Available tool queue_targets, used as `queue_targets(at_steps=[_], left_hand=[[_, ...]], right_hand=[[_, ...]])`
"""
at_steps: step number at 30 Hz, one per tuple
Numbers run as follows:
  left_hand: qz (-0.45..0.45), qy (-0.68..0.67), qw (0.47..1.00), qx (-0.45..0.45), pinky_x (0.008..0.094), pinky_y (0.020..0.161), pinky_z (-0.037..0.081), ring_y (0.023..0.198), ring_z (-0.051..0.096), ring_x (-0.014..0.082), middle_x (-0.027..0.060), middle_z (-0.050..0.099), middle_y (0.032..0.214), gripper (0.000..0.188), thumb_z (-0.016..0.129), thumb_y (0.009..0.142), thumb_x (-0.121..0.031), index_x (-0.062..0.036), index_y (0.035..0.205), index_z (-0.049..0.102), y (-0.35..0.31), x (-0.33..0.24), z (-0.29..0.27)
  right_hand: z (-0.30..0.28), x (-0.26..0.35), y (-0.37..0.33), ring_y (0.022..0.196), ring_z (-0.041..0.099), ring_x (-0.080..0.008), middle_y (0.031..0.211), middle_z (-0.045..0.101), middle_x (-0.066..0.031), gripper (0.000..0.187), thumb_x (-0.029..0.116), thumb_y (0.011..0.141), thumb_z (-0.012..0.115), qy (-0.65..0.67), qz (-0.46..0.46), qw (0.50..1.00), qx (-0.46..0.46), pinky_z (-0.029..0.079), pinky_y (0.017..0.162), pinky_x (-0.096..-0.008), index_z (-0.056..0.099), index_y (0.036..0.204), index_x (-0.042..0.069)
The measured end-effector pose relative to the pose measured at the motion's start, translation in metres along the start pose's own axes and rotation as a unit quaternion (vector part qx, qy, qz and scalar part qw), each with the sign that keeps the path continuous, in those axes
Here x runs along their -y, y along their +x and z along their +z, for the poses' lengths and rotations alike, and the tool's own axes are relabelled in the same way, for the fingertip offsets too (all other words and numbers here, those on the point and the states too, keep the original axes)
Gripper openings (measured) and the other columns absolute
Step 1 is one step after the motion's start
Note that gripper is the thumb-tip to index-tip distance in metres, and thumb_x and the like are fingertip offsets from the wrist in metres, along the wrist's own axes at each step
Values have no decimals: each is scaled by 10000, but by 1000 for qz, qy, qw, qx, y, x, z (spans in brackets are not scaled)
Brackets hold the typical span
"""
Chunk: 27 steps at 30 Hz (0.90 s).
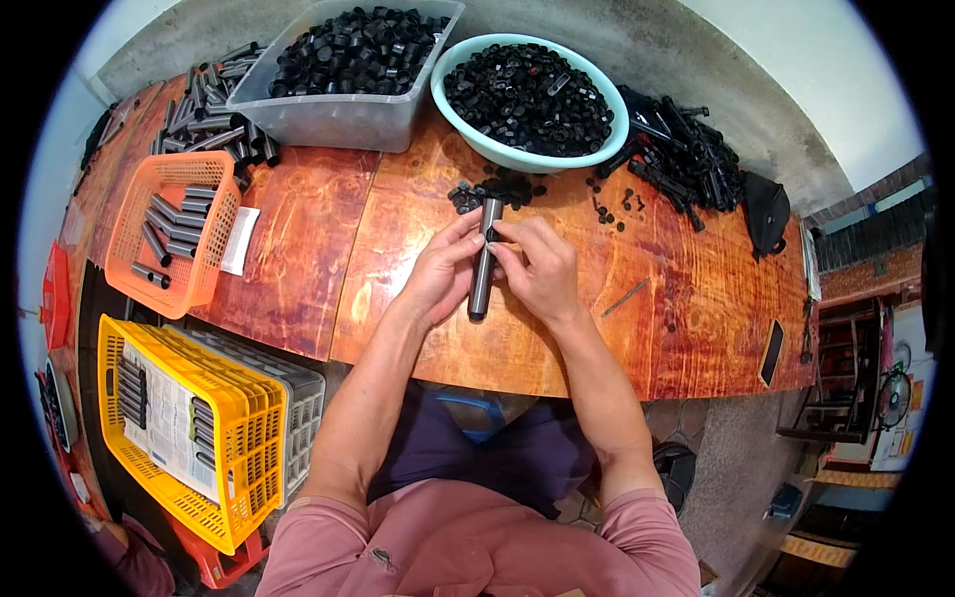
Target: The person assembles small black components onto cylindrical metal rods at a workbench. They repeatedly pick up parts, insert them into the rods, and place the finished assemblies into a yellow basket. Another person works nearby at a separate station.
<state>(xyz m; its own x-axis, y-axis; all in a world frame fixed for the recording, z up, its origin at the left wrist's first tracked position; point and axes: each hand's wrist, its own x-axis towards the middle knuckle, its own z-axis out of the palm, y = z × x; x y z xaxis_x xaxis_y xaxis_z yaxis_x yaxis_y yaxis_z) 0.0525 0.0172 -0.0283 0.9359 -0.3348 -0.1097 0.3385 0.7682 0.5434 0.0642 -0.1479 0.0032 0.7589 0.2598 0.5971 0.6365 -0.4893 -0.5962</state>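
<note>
Sleeves of dusty pink (323, 534) end above the elbows, leaving both forearms bare as they reach forward over a reddish-brown wooden table (587, 358). Low on the left, below the table edge, a yellow crate (261, 438) holds dark tubes laid on printed paper. Farther in, a dark tube (480, 284) points away from the person, above the table in front of the chest. The left hand (438, 269) has its fingers closed against the tube's left side. The right hand (540, 264) bends thumb and forefinger together at the upper part of the same tube; whether they also pinch a small piece there, I cannot tell. To the left, an orange basket (149, 296) holds more short tubes. Just past the tube's far end lie small black caps (522, 189). Beyond them stand a pale green basin (529, 159) and a translucent bin (328, 121), both filled with black parts.
</note>
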Motion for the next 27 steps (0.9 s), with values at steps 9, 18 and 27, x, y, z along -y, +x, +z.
queue_targets(at_steps=[9, 18, 27], left_hand=[[18, 47, 998, -44, 309, 836, 551, 1012, 641, 169, 83, 617, 1139, 388, 535, 1040, -167, -29, 1400, 495, -2, 1, 15], [-12, -41, 999, -11, 283, 643, 462, 712, 563, 130, 11, 581, 894, 434, 469, 1052, -362, -71, 1373, 493, -4, -7, -2], [25, -19, 998, -50, 299, 716, 555, 793, 645, 151, 50, 640, 943, 405, 511, 1055, -287, -38, 1374, 510, -1, -6, -7]], right_hand=[[4, 10, -3, 707, 685, -267, 891, 677, -110, 265, 55, 778, 785, 11, -16, 1000, -23, 545, 625, -367, 718, 1034, 50], [2, -2, -10, 606, 555, -131, 892, 653, -82, 186, 34, 851, 746, 94, 116, 988, -40, 444, 553, -278, 718, 1032, 2], [0, 0, -10, 678, 610, -178, 887, 660, -106, 138, 69, 908, 698, 100, 111, 989, -18, 485, 608, -304, 714, 1015, -17]])
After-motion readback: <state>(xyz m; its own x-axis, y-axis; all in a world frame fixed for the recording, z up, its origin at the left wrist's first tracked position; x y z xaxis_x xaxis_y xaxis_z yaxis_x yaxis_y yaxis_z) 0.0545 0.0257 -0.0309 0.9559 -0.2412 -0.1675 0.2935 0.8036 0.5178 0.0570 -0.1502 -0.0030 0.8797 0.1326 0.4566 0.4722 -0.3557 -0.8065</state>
